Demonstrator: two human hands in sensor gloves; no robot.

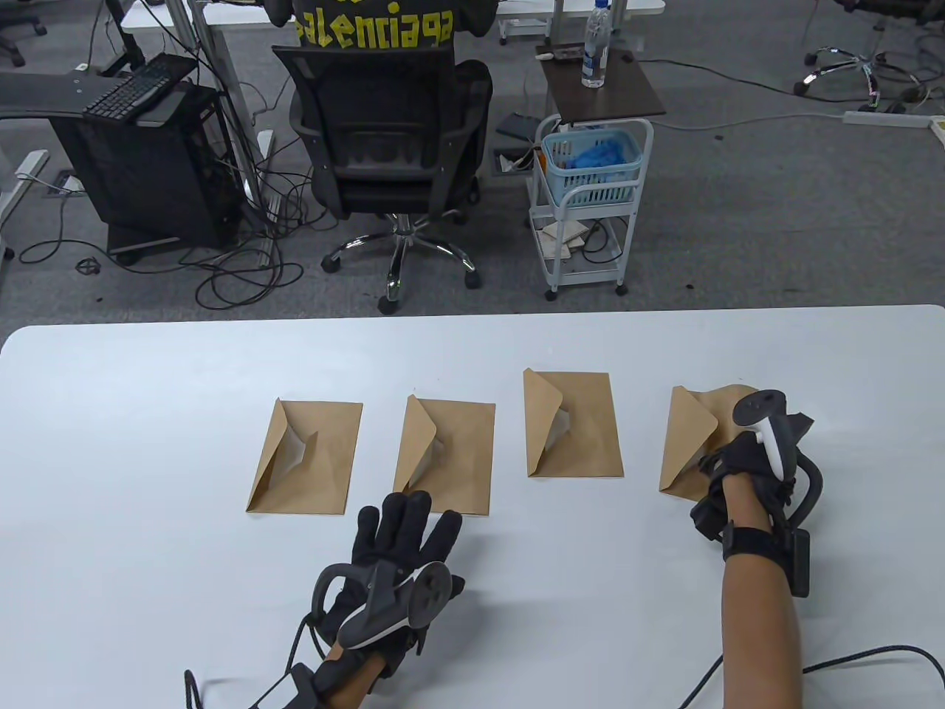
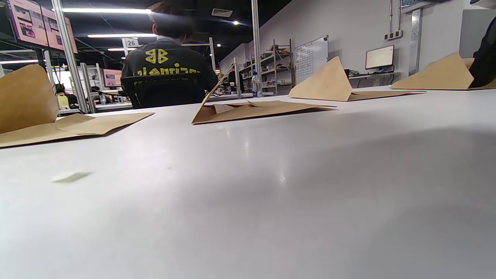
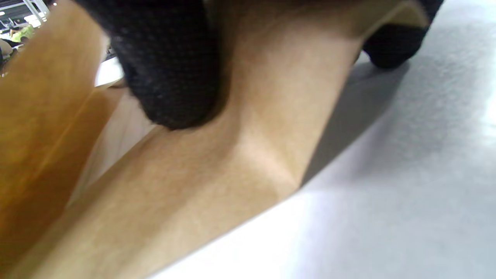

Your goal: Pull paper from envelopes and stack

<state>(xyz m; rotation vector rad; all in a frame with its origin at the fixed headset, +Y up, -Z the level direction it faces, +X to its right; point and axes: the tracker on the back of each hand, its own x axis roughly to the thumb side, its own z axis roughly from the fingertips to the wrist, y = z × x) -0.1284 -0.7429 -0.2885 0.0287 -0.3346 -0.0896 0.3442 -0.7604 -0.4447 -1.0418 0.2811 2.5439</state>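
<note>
I'm gripping the far-right envelope (image 1: 690, 443) with my right hand (image 1: 746, 465).
My left hand (image 1: 399, 550) is lying spread, flat on the table (image 1: 148, 443).

Rightmost envelope (image 1: 690, 443) partly behind right hand (image 1: 746, 461)

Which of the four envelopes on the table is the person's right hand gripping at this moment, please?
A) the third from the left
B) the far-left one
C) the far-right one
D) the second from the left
C: the right hand grips the far-right envelope, its body buckled up under the gloved fingers; the left hand lies flat on the table.
</note>
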